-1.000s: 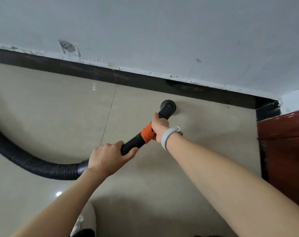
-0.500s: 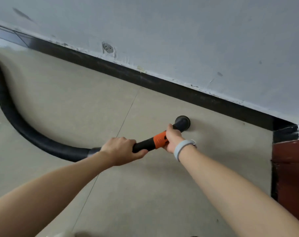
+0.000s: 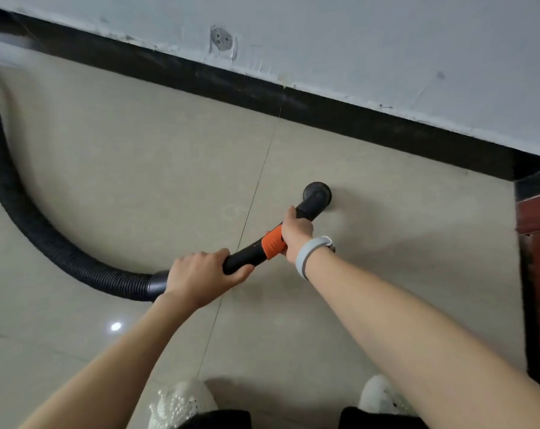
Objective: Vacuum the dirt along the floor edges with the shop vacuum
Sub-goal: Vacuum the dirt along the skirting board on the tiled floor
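I read this as mid-sweep: the floor (image 3: 139,156) edge under the black baseboard (image 3: 324,116) isn't reached. Hose (image 3: 30,218) trails left. My left hand (image 3: 200,274) and right hand (image 3: 296,230) wrap fingers around the wand (image 3: 247,258); nozzle (image 3: 318,196) sits near that edge. Next, I'd push it against the baseboard.

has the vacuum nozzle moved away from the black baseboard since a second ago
Yes. The nozzle sat almost against the black baseboard a second ago; now a clear strip of tile separates them, so it has drawn back from the wall toward the person.
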### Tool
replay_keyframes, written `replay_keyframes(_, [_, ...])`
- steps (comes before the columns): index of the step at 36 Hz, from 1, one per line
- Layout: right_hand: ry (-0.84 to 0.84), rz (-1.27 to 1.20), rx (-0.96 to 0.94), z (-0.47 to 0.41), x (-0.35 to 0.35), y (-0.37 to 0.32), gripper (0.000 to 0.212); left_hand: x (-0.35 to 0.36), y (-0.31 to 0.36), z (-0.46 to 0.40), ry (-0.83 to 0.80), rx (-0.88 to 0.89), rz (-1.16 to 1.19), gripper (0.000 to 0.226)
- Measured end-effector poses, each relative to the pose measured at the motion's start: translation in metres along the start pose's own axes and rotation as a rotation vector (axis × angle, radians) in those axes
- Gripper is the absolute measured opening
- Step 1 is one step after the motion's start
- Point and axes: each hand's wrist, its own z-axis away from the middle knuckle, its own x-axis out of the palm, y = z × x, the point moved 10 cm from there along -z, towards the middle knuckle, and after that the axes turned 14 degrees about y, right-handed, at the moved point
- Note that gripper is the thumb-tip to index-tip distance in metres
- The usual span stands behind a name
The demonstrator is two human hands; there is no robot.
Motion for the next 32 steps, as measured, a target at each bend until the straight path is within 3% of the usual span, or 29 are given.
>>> replay_keyframes(7, [-0.064,-0.074,0.064,0.093,0.049,0.071,0.062,0.019,-0.09,0.084,-0.029,-0.103,-0.029,0.05])
replay_keyframes(13, [0.031,-0.135,0.156,0.099,0.023,0.126,0.048,0.035,-0.089,0.106,-0.061,0.066,-0.052,0.074])
replay_keyframes(16, [0.125,-0.108,0.147,0.088,0.003,0.138,0.056,0.041,-0.068,0.107,-0.084,0.146,-0.045,0.075])
replay_keyframes(20, [0.173,-0.007,0.085,0.084,-0.002,0.129,0.057,0.043,-0.072,0.113,-0.055,0.06,0.01,0.072])
replay_keyframes(26, [0.02,0.076,-0.013,0.103,0.041,0.101,0.056,0.033,-0.109,0.119,0.024,-0.073,0.027,0.071])
replay_keyframes(30, [-0.057,-0.01,-0.032,0.104,0.064,0.075,0.059,0.025,-0.114,0.103,0.063,-0.17,0.042,0.072])
replay_keyframes(32, [-0.102,-0.151,-0.003,0.1,0.067,0.062,0.042,0.025,-0.108,0.089,0.052,-0.214,0.057,0.069])
